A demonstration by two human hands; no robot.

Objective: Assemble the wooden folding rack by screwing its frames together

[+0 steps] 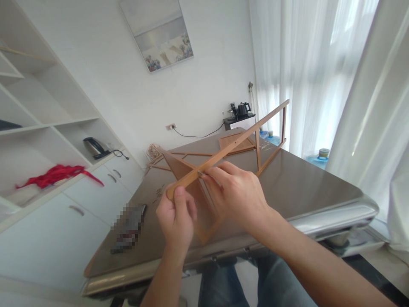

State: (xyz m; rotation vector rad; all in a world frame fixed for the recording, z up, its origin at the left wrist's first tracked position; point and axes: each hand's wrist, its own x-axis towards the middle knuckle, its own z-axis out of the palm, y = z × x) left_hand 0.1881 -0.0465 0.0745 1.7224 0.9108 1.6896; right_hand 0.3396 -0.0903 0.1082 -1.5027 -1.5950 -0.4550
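Observation:
My left hand [177, 215] is closed around the near end of a long wooden rail [230, 147], thumb on top. The rail belongs to a ladder-like wooden frame, tilted up from the table, with crosspieces [258, 149] at its far end. My right hand [234, 187] pinches a small, thin metal piece [200, 172] against the side of the rail, just beyond my left hand. Its exact kind is too small to make out, and my fingers hide part of it. Under the rail, a flat wooden panel [179, 166] stands at a slant, partly covered by my hands.
More wooden parts [238, 143] lie on the brown table [306, 187], with small hardware [159, 194] at the left. A blurred-out flat object [129, 228] lies near the left edge. Shelves [76, 123] stand left; water bottles [319, 157] and curtains [306, 64] are at right.

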